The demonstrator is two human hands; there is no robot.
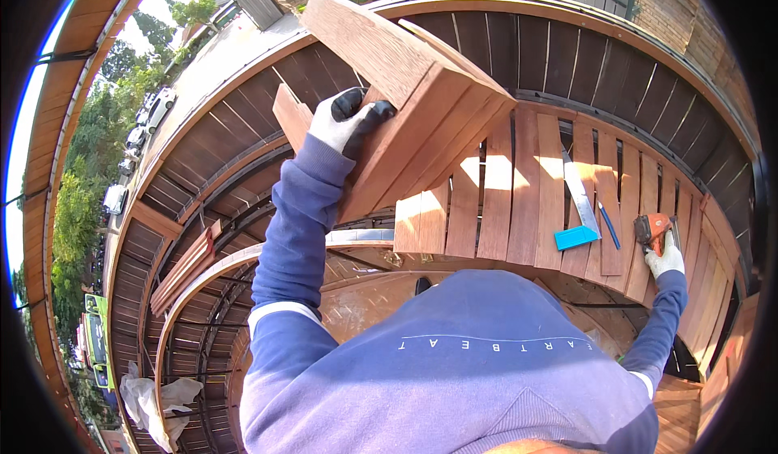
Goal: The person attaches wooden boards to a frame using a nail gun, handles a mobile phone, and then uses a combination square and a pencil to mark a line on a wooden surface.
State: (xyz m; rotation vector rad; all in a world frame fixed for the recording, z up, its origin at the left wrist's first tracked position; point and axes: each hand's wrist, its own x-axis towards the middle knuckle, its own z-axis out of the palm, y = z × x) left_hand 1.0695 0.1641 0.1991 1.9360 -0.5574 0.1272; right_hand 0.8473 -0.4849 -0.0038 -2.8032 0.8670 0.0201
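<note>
My left hand [350,120], in a white glove with black fingertips, is closed on the edge of a stack of reddish-brown wooden boards [429,130] at the upper middle. The boards look large and close, and their far ends are uneven. Over to the right, my right hand [666,260], also gloved, is wrapped round an orange and black power tool [651,229]. It rests on curved wooden slats [510,195]. Left of the tool lie a blue pencil [609,225] and a try square [577,238] with a light-blue handle and metal blade.
Curved tiers of dark slats [567,53] sweep round the far side, with gaps between slats. A small pile of wood strips [185,268] sits at the left, above crumpled plastic sheeting [158,401]. Parked cars [158,107] and trees [97,130] stand beyond the left edge.
</note>
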